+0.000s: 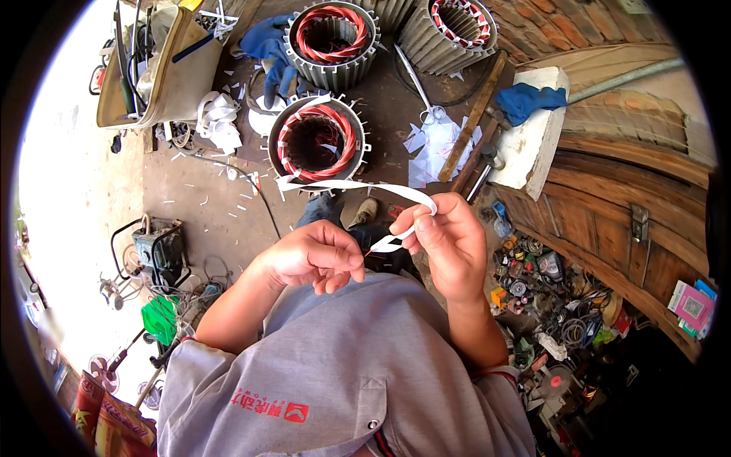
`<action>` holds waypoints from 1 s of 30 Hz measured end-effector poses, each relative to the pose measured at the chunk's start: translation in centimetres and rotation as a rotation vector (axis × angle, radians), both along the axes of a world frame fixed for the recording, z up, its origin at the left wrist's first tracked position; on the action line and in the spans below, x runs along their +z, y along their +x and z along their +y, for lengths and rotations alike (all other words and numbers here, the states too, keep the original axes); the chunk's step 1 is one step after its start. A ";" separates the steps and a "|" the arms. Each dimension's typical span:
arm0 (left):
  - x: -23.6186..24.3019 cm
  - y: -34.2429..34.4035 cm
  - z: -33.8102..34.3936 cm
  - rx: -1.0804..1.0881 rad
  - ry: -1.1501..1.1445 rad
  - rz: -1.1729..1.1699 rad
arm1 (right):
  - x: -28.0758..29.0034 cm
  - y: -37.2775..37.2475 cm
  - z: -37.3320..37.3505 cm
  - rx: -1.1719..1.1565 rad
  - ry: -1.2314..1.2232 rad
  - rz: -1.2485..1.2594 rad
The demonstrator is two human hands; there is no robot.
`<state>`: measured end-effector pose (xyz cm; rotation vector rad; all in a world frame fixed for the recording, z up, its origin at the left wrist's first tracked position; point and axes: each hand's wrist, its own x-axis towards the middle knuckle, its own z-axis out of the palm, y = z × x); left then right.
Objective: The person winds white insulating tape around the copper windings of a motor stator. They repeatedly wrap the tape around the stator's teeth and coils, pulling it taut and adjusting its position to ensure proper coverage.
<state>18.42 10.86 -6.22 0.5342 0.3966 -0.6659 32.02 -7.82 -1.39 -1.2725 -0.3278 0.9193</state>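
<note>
My right hand (451,245) pinches a flat white tape (388,187) between thumb and fingers. The tape bends in a loop over those fingers and runs left to the near rim of a finned motor stator (318,142) with red windings bound in white. Close to the tape's lower end, my left hand (324,255) is closed, thumb against curled fingers. Something thin and reddish shows at its fingertips, too small to name. Both hands are in front of my body, on the near side of the stator.
Behind stand another stator (332,44) with red windings and a third (457,30) at the right. Scissors (432,114) rest on white paper pieces (442,148). A blue glove (266,42) and a beige bin of tools (164,80) are at the left.
</note>
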 end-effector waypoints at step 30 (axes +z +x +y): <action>5.9 -2.9 11.5 0.618 1.235 -0.397 | 1.9 0.8 6.8 0.247 -0.473 0.096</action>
